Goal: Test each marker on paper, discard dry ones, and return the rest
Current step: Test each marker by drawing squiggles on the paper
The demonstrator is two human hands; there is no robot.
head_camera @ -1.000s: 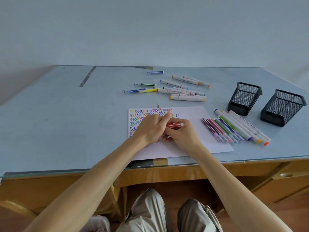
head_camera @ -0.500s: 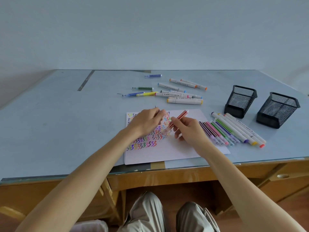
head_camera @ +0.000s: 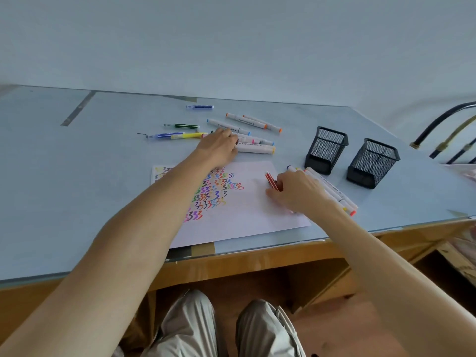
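We see the right hand (head_camera: 300, 193) near the paper's (head_camera: 257, 217) right edge, its grip clamped on a red marker (head_camera: 271, 181) that angles up and left above the sheet. The left hand (head_camera: 219, 148) reaches past the paper's far edge into the loose markers (head_camera: 253, 136) lying on the desk (head_camera: 64, 189); its fingers curl down onto the thick white ones, but we cannot tell whether the grip has closed on any. Coloured zigzags fill the paper's left half. More markers (head_camera: 332, 191) lie in a row beside the right hand, partly hidden by it. Two black mesh cups (head_camera: 325, 153) stand upright just beyond that row.
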